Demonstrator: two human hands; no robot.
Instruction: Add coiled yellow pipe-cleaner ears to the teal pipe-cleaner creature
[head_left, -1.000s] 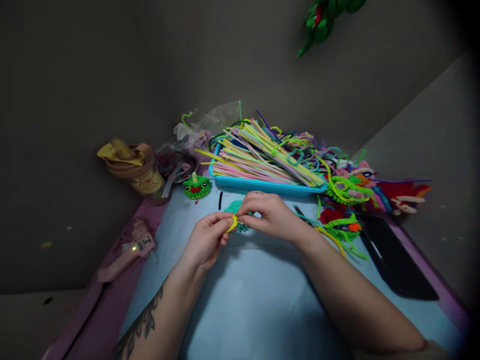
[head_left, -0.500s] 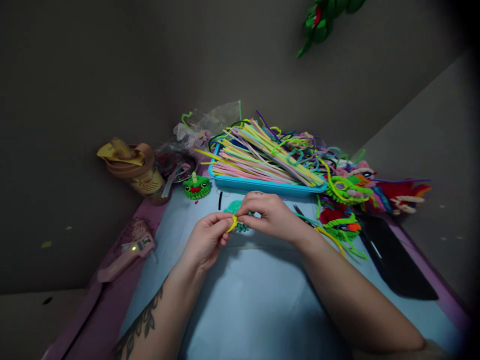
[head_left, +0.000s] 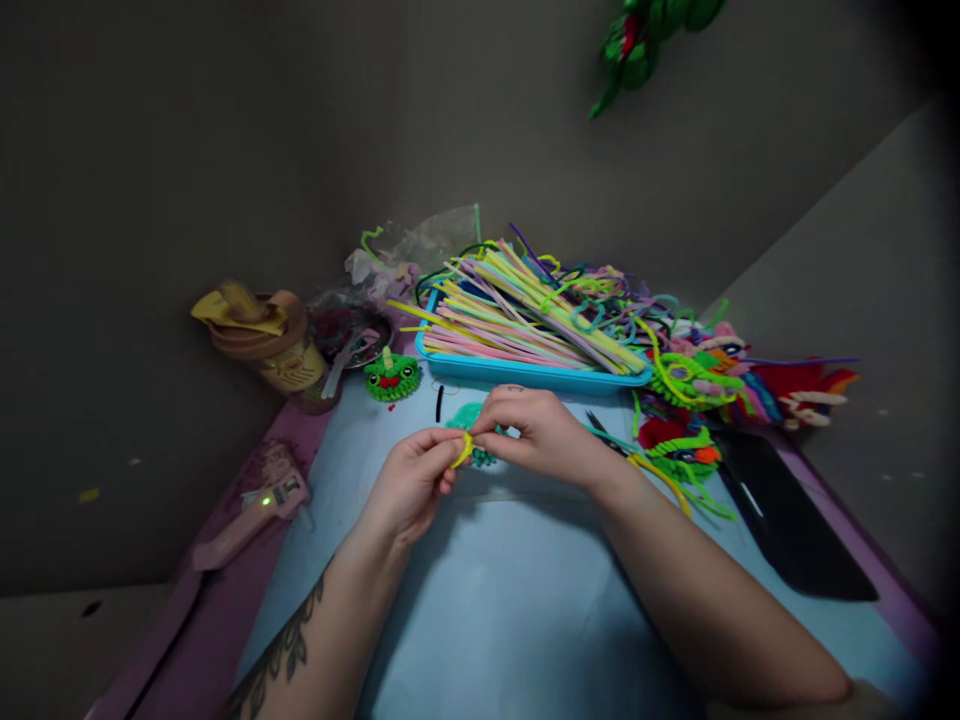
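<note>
A short yellow pipe cleaner (head_left: 463, 452), bent into a curve, is pinched between the thumb and fingers of my left hand (head_left: 411, 478). My right hand (head_left: 531, 430) comes in from the other side, its thumb and forefinger closed on the upper end of the same piece. Behind and below my fingers lies a teal fuzzy piece (head_left: 466, 413), partly covered by my right hand. A short black strip (head_left: 439, 403) lies on the blue sheet just beyond. Farther left sits a green fuzzy creature head (head_left: 392, 377) with eyes, a red mouth and a pale horn.
A blue tray (head_left: 532, 376) heaped with pastel pipe cleaners stands at the back. To the left are a pink glue gun (head_left: 251, 515) with a lit green light and a tumbler (head_left: 281, 350). Scissors (head_left: 602, 428), colourful fuzzy figures (head_left: 690, 455) and a black flat object (head_left: 795, 520) lie right.
Both hands keep their pinch on the yellow pipe cleaner, with barely any movement. The whole view has shifted very slightly.
</note>
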